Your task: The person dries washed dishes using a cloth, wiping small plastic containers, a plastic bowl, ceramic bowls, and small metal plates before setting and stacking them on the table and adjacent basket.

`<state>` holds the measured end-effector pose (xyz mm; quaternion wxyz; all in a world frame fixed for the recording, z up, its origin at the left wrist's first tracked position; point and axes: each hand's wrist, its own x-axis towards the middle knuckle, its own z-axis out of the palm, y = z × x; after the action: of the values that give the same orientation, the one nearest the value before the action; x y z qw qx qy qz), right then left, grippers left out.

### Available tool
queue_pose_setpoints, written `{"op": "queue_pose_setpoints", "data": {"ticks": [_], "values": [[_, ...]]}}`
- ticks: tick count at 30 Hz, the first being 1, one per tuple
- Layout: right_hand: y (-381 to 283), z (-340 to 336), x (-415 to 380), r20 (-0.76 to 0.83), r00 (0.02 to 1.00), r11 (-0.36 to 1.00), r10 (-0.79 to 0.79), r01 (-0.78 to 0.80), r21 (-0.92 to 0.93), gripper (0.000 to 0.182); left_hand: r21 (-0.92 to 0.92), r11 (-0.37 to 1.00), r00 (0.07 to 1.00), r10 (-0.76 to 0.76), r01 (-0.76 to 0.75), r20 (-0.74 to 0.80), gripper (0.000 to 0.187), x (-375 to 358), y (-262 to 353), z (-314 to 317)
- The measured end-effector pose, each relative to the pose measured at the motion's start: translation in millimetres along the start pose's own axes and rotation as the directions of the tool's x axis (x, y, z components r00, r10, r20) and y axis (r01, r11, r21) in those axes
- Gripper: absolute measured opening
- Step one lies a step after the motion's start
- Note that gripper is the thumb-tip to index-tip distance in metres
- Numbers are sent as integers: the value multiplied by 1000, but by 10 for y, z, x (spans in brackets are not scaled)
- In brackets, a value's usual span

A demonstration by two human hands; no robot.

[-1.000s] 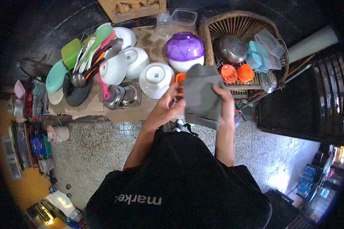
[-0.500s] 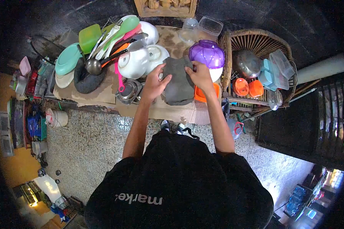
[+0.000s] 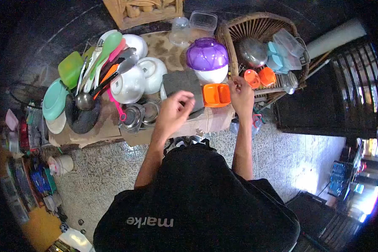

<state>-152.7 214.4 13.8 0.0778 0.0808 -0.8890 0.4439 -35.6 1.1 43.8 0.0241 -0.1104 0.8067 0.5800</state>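
A dark grey folded cloth (image 3: 181, 85) lies on the cardboard-covered table. My left hand (image 3: 172, 114) hovers over its near edge, fingers loosely curled and apart, with nothing visible in them. To the right of the cloth sits an orange two-compartment container (image 3: 216, 95). Beside that container, at the front left of the wicker basket, is my right hand (image 3: 242, 97). Its fingers are half bent and slightly blurred, and I see nothing held. Behind the orange container, a purple bowl (image 3: 207, 54) rests on a white bowl (image 3: 212, 74).
White bowls (image 3: 128, 86) and a pile of utensils, with a ladle (image 3: 85, 101), stand on the left. The wicker basket (image 3: 227, 46) on the right holds a metal bowl (image 3: 251, 52), orange cups (image 3: 252, 78) and clear containers. Metal-lidded jars (image 3: 132, 117) stand near the front edge.
Both hands have let go of the grey cloth, which now lies on the table. My right hand has moved right toward the basket, and the orange container is more exposed. The view has shifted.
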Motion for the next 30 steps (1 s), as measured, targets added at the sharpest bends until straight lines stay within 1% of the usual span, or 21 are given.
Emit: {"op": "queue_pose_setpoints", "data": {"ticks": [1, 2, 3, 4, 5, 6, 8, 9, 10, 11, 12, 13, 15, 17, 19, 21, 22, 24, 25, 27, 30], "values": [[108, -55, -69, 1, 998, 995, 68, -67, -71, 39, -269, 958, 973, -35, 98, 229, 30, -28, -16, 59], [194, -80, -130, 1, 991, 981, 133, -132, -141, 44, -269, 958, 970, -34, 100, 241, 30, -63, -40, 122], [232, -69, -166, -6, 991, 980, 137, -136, -144, 44, -305, 936, 935, -60, 175, 350, 30, -86, -73, 184], [252, -38, -193, 79, 978, 976, 193, -182, -122, 49, -329, 911, 887, -80, 250, 454, 29, -103, -113, 246], [311, -5, -230, 165, 955, 967, 247, -232, -102, 54, -326, 911, 884, -79, 251, 461, 29, -131, -187, 323], [533, 118, -222, 131, 984, 988, 124, -110, -113, 55, -341, 902, 861, -62, 264, 504, 32, -160, -287, 410], [571, 153, -172, 166, 973, 983, 163, -146, -110, 52, -387, 869, 827, -43, 308, 561, 39, -184, -436, 578], [569, 176, -150, 205, 959, 979, 194, -175, -108, 50, -383, 871, 826, -46, 308, 561, 39, -195, -478, 682], [521, 173, -128, 205, 959, 979, 195, -177, -104, 50, -500, 811, 884, -46, 304, 464, 42, -212, -513, 795], [480, 144, -100, 273, 933, 970, 236, -208, -127, 47, -612, 739, 930, -56, 283, 363, 45, -210, -550, 889], [457, 117, -93, 340, 899, 959, 277, -237, -155, 45, -695, 639, 921, -59, 331, 384, 52, -170, -594, 953], [462, 109, -100, 342, 897, 958, 279, -238, -157, 45, -696, 636, 921, -61, 333, 384, 52, -163, -635, 1037], [423, 109, -115, 350, 910, 975, 220, -209, -70, 41, -891, 362, 961, -127, 275, 245, 54, -164, -657, 1179], [356, 76, -153, 351, 915, 980, 196, -197, -34, 40, -891, 361, 961, -134, 274, 241, 52, -141, -640, 1239], [340, 84, -163, 339, 925, 983, 172, -185, 4, 40, -926, 227, 944, -206, 302, 257, 53, -136, -552, 1257], [458, 159, -185, 305, 943, 979, 131, -171, 109, 38, -922, 216, 936, -221, 321, 275, 55, -150, -479, 1249], [531, 193, -183, 303, 944, 979, 132, -172, 110, 38, -920, 202, 927, -239, 337, 288, 58, -158, -468, 1250], [639, 259, -171, 408, 905, 930, 122, -248, 271, 41, -923, 211, 932, -240, 323, 271, 60, -161, -492, 1259], [677, 286, -187, 409, 905, 929, 121, -248, 273, 41, -926, 218, 936, -242, 308, 254, 62, -164, -517, 1262], [724, 329, -205, 340, 930, 975, 137, -188, 120, 46, -929, 225, 939, -245, 295, 240, 62, -144, -573, 1265], [401, 196, -324, 277, 957, 987, 91, -124, 102, 50, -927, 234, 938, -259, 294, 232, 61, -119, -581, 1254]]}}
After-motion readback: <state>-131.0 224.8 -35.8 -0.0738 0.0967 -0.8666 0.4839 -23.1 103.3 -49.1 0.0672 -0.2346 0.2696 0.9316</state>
